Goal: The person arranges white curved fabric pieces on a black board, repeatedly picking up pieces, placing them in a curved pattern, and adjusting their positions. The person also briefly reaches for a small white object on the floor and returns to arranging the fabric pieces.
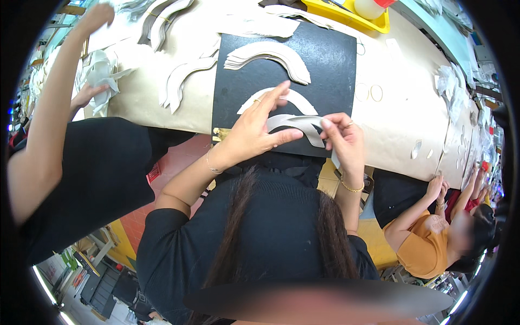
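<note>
Curved strip between both hands, over black board

Subject: one pale grey curved strip (297, 120), at the near side of a black rectangular board (336, 65). The strip looks bent or doubled toward its right part; the exact number of layers cannot be told.

Right hand (346, 142): thumb and fingers brought together in a pinch on the strip's right portion, at the board's near right area. Bracelet at the wrist.

Left hand (255, 125): spread, fingers extended toward the far side, thumb held apart and pointing right. No closed grasp. The strip's left end lies beside the palm; whether skin and strip touch cannot be told.

On the board: a fanned stack of cream curved pieces (271, 54) toward the far side, arched. Nearer, a cream arc-shaped piece (299, 102), partly hidden by the left fingers. Brass-coloured plate (219, 134) at the board's near left corner.

Counter (401, 132), paper-covered: more curved pieces (181, 78) left of the board; two rubber bands (376, 93) on the right, near the board's edge. Far side: yellow tray (346, 16) holding a white container with a red lid (370, 7).

Neighbours: on the left, a co-worker's hand (86, 96) at a bunch of pale pieces (103, 81); on the right, a co-worker in an orange shirt (425, 246), hands at the counter's near edge.
</note>
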### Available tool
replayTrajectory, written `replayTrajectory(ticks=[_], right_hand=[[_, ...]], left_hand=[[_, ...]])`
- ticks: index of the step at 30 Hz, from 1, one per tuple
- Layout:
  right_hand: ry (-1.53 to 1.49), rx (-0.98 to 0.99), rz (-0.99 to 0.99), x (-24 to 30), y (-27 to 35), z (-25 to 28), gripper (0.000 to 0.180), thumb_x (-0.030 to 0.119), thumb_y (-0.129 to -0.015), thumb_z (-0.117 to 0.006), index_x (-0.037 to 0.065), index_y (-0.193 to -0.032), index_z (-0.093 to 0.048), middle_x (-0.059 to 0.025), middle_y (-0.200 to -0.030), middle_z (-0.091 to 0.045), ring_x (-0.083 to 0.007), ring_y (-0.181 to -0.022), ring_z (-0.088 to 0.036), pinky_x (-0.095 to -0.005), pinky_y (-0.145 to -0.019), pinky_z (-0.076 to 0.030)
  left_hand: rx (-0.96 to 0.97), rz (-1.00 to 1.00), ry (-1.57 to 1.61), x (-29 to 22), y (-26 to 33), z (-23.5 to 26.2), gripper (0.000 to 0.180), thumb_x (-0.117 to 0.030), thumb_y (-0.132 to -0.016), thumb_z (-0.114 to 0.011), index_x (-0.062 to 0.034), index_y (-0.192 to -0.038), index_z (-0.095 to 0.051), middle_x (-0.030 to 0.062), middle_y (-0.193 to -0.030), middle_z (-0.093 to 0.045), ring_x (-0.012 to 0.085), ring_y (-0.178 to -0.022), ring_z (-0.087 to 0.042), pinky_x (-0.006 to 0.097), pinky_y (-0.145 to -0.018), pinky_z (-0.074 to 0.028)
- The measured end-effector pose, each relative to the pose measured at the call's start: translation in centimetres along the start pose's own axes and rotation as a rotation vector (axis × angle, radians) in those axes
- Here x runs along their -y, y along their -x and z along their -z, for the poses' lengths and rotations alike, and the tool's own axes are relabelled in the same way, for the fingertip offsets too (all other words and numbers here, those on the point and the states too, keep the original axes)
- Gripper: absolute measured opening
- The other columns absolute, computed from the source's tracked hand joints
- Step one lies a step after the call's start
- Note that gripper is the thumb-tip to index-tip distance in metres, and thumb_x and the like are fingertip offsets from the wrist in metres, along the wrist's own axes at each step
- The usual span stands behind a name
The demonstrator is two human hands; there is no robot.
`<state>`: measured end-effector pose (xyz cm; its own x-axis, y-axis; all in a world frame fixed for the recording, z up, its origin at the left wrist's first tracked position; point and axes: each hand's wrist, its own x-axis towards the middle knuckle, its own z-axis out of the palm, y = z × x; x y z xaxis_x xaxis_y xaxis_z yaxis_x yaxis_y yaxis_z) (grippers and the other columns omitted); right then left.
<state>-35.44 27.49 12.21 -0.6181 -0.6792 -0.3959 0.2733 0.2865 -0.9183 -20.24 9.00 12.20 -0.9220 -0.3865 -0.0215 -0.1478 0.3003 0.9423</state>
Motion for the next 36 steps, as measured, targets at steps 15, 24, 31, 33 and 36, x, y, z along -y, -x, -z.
replayTrajectory(ticks=[15,24,31,33,36], right_hand=[[0.157,-0.003,-0.003,0.1,-3.6,-3.2,0.019,0.016,-0.095,-0.071,-0.003,-0.096,-0.069,-0.0042,-0.073,-0.07,-0.0058,-0.066,-0.066,-0.021,-0.056,-0.051],[0.576,-0.094,0.083,0.4,-5.9,-5.2,0.024,0.024,-0.094,-0.071,0.001,-0.09,-0.069,-0.0036,-0.063,-0.068,-0.0056,-0.053,-0.061,-0.0218,-0.05,-0.046],[0.711,-0.12,0.111,0.0,-6.4,-5.5,0.024,0.028,-0.091,-0.071,0.005,-0.084,-0.069,-0.0065,-0.061,-0.066,-0.0227,-0.055,-0.066,-0.0343,-0.057,-0.049],[0.728,-0.126,0.12,-0.1,-6.5,-5.5,0.025,0.028,-0.091,-0.071,0.005,-0.083,-0.069,-0.0071,-0.061,-0.066,-0.0238,-0.056,-0.066,-0.0354,-0.057,-0.05],[0.768,-0.143,0.14,-0.1,-6.5,-5.6,0.025,0.029,-0.09,-0.072,0.005,-0.083,-0.069,-0.0078,-0.061,-0.066,-0.0254,-0.056,-0.066,-0.0369,-0.057,-0.05]], left_hand=[[-0.051,0.491,0.181,2.3,0.3,2.9,0.02,-0.019,-0.098,-0.066,0.0013,-0.097,-0.067,0.0094,-0.078,-0.072,0.011,-0.062,-0.067,0.024,-0.056,-0.05],[-0.139,0.367,-0.25,3.2,-0.4,3.3,0.023,-0.021,-0.092,-0.069,0.0003,-0.084,-0.068,0.0111,-0.065,-0.067,0.0199,-0.056,-0.065,0.032,-0.056,-0.048],[-0.124,0.382,-0.266,3.5,-0.5,3.3,0.024,-0.021,-0.093,-0.069,0.0018,-0.084,-0.068,0.0083,-0.063,-0.067,0.0123,-0.054,-0.062,0.027,-0.054,-0.047],[-0.126,0.382,-0.283,3.4,-0.5,3.3,0.024,-0.021,-0.093,-0.069,0.0016,-0.083,-0.067,0.0086,-0.062,-0.066,0.0135,-0.053,-0.062,0.028,-0.053,-0.047],[-0.132,0.378,-0.314,3.2,-0.6,3.2,0.025,-0.022,-0.092,-0.069,-0.0001,-0.081,-0.067,0.0103,-0.063,-0.066,0.0207,-0.056,-0.064,0.033,-0.056,-0.048]])
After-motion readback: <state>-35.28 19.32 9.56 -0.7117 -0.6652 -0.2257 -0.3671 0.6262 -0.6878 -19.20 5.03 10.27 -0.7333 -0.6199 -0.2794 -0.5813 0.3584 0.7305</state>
